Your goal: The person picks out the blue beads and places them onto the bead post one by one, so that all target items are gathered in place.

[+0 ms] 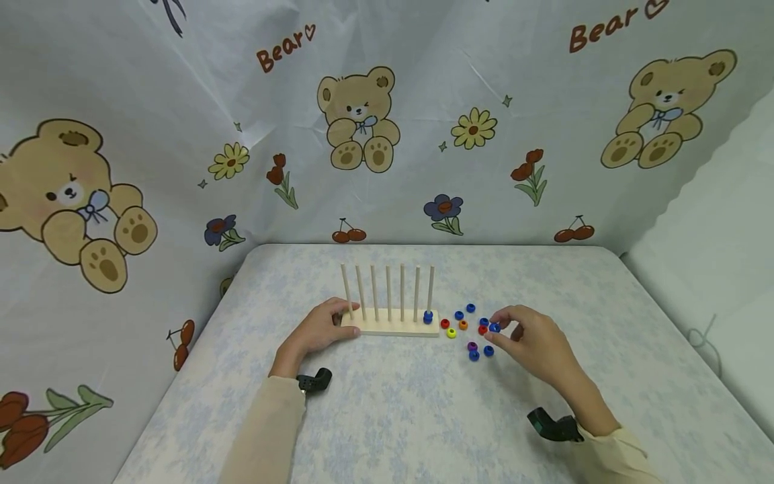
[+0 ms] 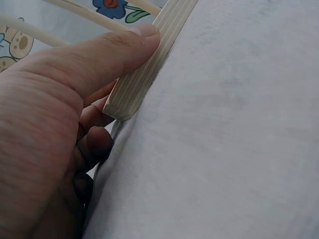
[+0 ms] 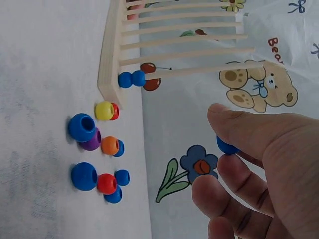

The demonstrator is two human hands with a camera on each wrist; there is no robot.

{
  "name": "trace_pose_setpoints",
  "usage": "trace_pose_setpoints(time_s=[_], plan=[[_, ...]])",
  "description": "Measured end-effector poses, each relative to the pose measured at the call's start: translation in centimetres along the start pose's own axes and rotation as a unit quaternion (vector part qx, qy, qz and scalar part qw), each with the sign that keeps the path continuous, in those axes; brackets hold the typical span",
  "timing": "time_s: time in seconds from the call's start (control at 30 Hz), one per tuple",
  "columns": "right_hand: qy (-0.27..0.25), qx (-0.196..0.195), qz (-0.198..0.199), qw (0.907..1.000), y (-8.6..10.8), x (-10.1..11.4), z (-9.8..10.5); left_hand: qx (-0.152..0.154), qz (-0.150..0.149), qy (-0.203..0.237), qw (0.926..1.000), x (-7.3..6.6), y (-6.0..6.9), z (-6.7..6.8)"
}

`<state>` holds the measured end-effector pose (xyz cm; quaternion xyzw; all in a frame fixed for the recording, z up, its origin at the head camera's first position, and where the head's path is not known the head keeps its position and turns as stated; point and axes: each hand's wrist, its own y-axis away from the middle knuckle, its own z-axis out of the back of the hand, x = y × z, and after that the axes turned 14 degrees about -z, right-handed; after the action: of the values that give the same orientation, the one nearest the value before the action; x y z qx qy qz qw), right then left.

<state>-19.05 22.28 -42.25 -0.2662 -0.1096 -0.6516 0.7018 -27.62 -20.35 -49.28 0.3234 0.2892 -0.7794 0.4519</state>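
A wooden base (image 1: 393, 324) with several upright pegs stands on the table; two blue beads (image 1: 428, 317) are stacked on its rightmost peg. My left hand (image 1: 320, 327) grips the left end of the base, its thumb along the near side in the left wrist view. To the right, my right hand (image 1: 541, 344) pinches a blue bead (image 3: 227, 145) between thumb and fingertips, raised above the table. Loose beads lie between the base and that hand: a yellow bead (image 3: 104, 111), an orange bead (image 3: 109, 146), a purple bead (image 1: 472, 347), and several red and blue ones.
The table (image 1: 387, 417) has a pale blue-patterned cover. Behind it and on the left hangs a cloth (image 1: 423, 81) printed with bears and flowers. A white surface (image 1: 725, 235) with a thin cord rises on the right side.
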Motion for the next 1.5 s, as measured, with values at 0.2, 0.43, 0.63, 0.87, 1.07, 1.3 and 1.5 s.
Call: trace_pose_setpoints(time_s=[0.2, 0.43, 0.63, 0.87, 1.07, 1.3, 1.5], plan=[[-0.019, -0.020, 0.007, 0.9996, -0.9, 1.3, 0.5, -0.006, -0.002, 0.003, 1.0000, 0.0, -0.1, 0.1], [-0.026, -0.036, 0.004, 0.9990, -1.8, 2.5, 0.8, -0.001, -0.011, 0.002, 0.9999, 0.0, -0.1, 0.0], [-0.036, -0.067, 0.018, 0.9970, -2.7, 3.5, 1.2, -0.003, -0.010, -0.009, 0.9999, 0.2, -0.1, -0.1], [-0.075, -0.097, 0.031, 0.9920, -3.4, 4.9, 1.3, 0.002, -0.024, -0.018, 0.9995, 0.0, -0.3, -0.1], [-0.142, -0.102, 0.039, 0.9839, -4.0, 6.6, 0.8, 0.000, -0.015, -0.024, 0.9996, 0.2, -0.1, 0.0], [-0.164, -0.109, 0.047, 0.9793, -4.6, 8.1, 0.4, -0.003, -0.018, -0.022, 0.9996, -0.1, 0.0, 0.1], [-0.171, -0.116, 0.045, 0.9773, -5.1, 9.0, 0.2, -0.007, -0.015, -0.021, 0.9996, 0.2, 0.0, -0.1]])
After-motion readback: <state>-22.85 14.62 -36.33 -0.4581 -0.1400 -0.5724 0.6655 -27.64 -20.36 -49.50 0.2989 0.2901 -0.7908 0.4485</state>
